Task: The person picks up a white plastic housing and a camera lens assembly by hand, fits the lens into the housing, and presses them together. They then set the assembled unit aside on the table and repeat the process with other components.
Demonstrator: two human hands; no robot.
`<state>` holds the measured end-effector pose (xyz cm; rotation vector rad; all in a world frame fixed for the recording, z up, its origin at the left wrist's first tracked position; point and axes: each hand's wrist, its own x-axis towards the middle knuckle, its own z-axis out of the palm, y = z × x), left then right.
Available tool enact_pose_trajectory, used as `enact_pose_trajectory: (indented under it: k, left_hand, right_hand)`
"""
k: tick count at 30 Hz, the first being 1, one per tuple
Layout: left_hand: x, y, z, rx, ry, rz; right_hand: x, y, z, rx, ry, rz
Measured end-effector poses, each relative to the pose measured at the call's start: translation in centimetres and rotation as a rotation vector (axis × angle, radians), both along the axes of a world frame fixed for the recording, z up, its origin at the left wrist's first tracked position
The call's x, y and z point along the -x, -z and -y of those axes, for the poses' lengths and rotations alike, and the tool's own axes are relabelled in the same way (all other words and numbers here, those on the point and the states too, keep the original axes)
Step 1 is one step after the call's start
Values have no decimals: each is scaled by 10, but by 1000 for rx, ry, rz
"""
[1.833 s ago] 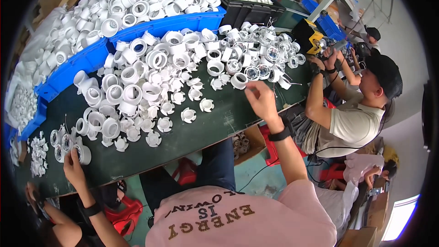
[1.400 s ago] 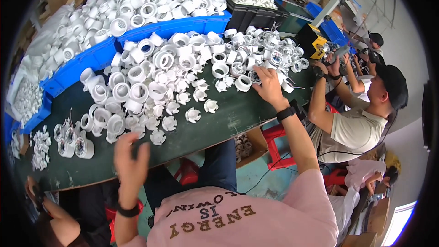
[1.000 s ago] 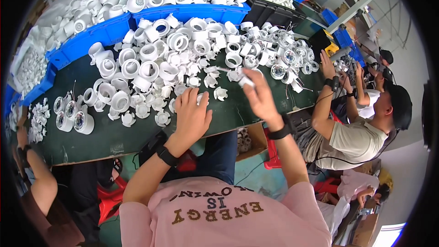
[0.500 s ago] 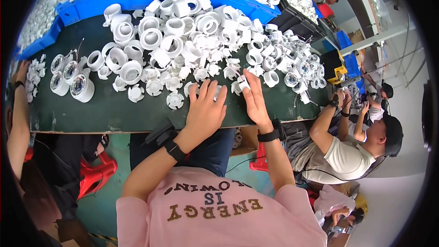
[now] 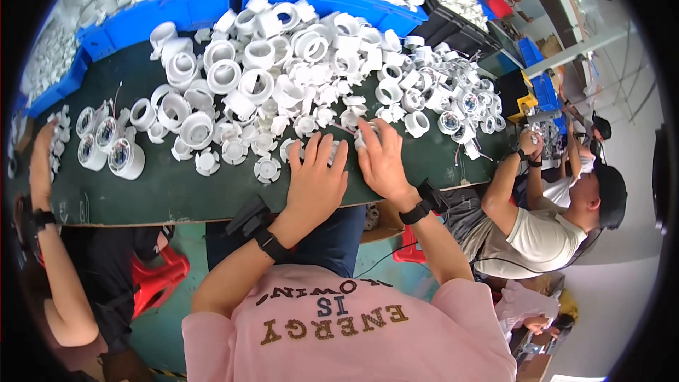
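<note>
My left hand [image 5: 316, 178] lies palm down near the table's front edge, fingers stretched and spread. Under its fingertips is a small white round plastic part [image 5: 334, 151], mostly covered. Just to the right, my right hand [image 5: 384, 161] is closed, thumb and fingers pinching a small white piece [image 5: 359, 139] with a thin wire. The fingers hide much of that piece. A white finned plastic cap [image 5: 267, 169] lies left of my left hand, with several similar caps behind it.
White ring-shaped housings [image 5: 256, 85] are heaped mid-table, before blue bins [image 5: 332, 1] full of parts. Assembled round units [image 5: 126, 158] stand at left; clear-lensed units [image 5: 468, 103] lie at right. A co-worker's arm [image 5: 60, 262] reaches in at left; another person [image 5: 544, 230] works at right.
My right hand has moved left and turned more palm down, bringing the small wired piece nearer my left hand. The left co-worker's arm has come further into view. The whole view has shifted slightly.
</note>
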<state>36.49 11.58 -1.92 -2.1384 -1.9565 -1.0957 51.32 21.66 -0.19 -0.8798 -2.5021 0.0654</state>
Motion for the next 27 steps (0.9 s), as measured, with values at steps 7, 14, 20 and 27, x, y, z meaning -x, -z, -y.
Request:
enact_pose_trajectory:
  k: [7,14,20,27]
  left_hand:
    - [-4,-34,13,-161,137,354]
    - [12,-55,23,211,378,1716]
    - [35,-72,31,162,276,1612]
    - [27,-69,31,164,325,1467]
  right_hand:
    - [-22,-6,2,249,-59,-355]
    - [28,-63,70,418,-395,-376]
    - [37,-61,-11,350,-160,-557]
    - [54,-12,-117,123,85,-46]
